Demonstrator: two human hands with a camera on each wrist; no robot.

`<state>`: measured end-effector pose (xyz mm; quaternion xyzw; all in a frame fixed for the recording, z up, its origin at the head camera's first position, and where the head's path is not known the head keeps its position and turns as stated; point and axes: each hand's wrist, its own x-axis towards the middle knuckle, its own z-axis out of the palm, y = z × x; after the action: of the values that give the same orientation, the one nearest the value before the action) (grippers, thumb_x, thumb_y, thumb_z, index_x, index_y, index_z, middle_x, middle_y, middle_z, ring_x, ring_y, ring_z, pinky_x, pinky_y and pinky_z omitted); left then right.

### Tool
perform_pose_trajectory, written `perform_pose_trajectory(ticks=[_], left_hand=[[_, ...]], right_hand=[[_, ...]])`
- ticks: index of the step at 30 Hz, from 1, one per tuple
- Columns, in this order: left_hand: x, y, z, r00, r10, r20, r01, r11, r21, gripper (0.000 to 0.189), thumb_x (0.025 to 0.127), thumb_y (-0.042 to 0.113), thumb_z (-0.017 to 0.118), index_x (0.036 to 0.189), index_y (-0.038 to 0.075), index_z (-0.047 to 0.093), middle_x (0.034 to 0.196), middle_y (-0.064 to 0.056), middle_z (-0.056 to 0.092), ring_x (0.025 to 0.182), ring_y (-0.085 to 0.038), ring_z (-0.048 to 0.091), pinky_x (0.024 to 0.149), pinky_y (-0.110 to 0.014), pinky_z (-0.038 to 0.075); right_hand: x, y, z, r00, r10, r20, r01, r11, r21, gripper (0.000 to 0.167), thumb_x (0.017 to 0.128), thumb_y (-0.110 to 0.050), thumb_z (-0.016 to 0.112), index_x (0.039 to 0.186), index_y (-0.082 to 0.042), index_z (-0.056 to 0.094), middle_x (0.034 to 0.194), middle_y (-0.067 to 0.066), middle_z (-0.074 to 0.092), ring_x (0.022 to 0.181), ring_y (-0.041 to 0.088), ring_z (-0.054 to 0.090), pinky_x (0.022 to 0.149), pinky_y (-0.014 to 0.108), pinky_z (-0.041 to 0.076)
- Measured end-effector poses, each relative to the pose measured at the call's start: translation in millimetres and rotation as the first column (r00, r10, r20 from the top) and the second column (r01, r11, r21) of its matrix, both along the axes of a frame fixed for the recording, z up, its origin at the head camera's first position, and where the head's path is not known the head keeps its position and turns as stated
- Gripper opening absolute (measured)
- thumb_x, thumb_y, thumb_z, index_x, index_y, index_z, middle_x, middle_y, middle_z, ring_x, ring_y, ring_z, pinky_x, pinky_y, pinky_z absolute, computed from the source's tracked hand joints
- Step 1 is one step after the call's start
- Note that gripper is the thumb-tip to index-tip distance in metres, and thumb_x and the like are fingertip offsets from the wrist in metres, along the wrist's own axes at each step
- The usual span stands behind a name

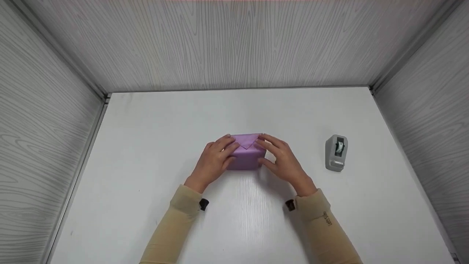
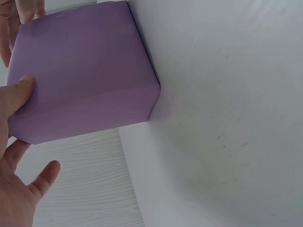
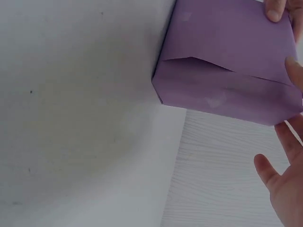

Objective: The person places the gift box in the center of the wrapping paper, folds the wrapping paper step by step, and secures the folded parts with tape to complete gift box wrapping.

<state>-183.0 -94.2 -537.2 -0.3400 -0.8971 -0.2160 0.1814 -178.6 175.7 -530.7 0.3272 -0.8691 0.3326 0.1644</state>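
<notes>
A box wrapped in purple paper (image 1: 246, 161) sits on the white table between both hands, with a pointed paper flap (image 1: 246, 140) lying on its top. My left hand (image 1: 211, 161) holds its left side, fingers over the top and thumb on the near face. On the opposite side my right hand (image 1: 285, 161) grips it likewise, its thumb at the near right corner. In the left wrist view the thumb touches the smooth purple face (image 2: 85, 71). A folded paper edge (image 3: 213, 65) stands slightly lifted along the side in the right wrist view.
A grey tape dispenser (image 1: 335, 161) with a roll of tape stands to the right of the right hand. Pale wood-grain panels (image 1: 234, 47) enclose the white table (image 1: 146, 128) at the back and on both sides.
</notes>
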Motion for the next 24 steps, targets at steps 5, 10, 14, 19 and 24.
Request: perform_pose_trajectory(ticks=[5, 10, 14, 19, 24], left_hand=[[0.5, 0.8, 1.7, 1.0, 0.002, 0.005, -0.002, 1.0, -0.007, 0.04, 0.094, 0.025, 0.067, 0.132, 0.013, 0.062, 0.138, -0.007, 0.053, 0.135, -0.025, 0.041, 0.096, -0.05, 0.043], [0.8, 1.2, 2.7, 1.0, 0.001, 0.011, 0.0, 1.0, -0.009, 0.039, 0.094, 0.024, 0.068, 0.131, 0.012, 0.063, 0.136, -0.007, 0.054, 0.135, -0.025, 0.041, 0.096, -0.05, 0.043], [0.4, 1.2, 2.2, 1.0, 0.005, 0.011, -0.005, 1.0, -0.011, 0.039, 0.094, 0.026, 0.068, 0.13, 0.013, 0.063, 0.136, -0.006, 0.054, 0.135, -0.025, 0.041, 0.095, -0.05, 0.044], [-0.3, 1.4, 1.5, 1.0, 0.002, 0.001, -0.002, 1.0, -0.008, 0.039, 0.094, 0.027, 0.068, 0.13, 0.013, 0.063, 0.136, -0.006, 0.054, 0.135, -0.024, 0.042, 0.093, -0.048, 0.045], [0.0, 1.5, 1.2, 1.0, -0.003, -0.003, 0.003, 1.0, 0.002, 0.039, 0.094, 0.025, 0.068, 0.13, 0.013, 0.063, 0.136, -0.006, 0.054, 0.134, -0.024, 0.042, 0.093, -0.048, 0.045]], right_hand=[[6.8, 24, 5.7, 0.985, -0.135, 0.11, 0.152, 0.974, -0.166, 0.046, 0.088, -0.013, 0.074, 0.132, -0.008, 0.06, 0.128, 0.007, 0.06, 0.12, 0.023, 0.054, 0.1, 0.046, 0.041], [13.3, 59, 4.4, 0.93, -0.309, 0.199, 0.347, 0.916, -0.202, 0.04, 0.091, -0.015, 0.071, 0.129, -0.004, 0.06, 0.115, 0.012, 0.064, 0.106, 0.026, 0.058, 0.089, 0.049, 0.045], [18.4, 91, 2.6, 0.852, -0.448, 0.27, 0.5, 0.849, -0.168, 0.038, 0.093, -0.016, 0.069, 0.128, -0.003, 0.06, 0.11, 0.016, 0.063, 0.1, 0.029, 0.059, 0.084, 0.05, 0.044], [22.4, 130, -1.1, 0.704, -0.628, 0.331, 0.684, 0.725, -0.079, 0.034, 0.095, -0.016, 0.065, 0.125, -0.001, 0.061, 0.105, 0.018, 0.062, 0.095, 0.03, 0.058, 0.079, 0.041, 0.045], [27.7, 162, -5.2, 0.514, -0.734, 0.444, 0.797, 0.6, 0.069, 0.041, 0.1, -0.029, 0.055, 0.131, -0.001, 0.057, 0.108, 0.018, 0.057, 0.096, 0.029, 0.054, 0.073, 0.037, 0.043]])
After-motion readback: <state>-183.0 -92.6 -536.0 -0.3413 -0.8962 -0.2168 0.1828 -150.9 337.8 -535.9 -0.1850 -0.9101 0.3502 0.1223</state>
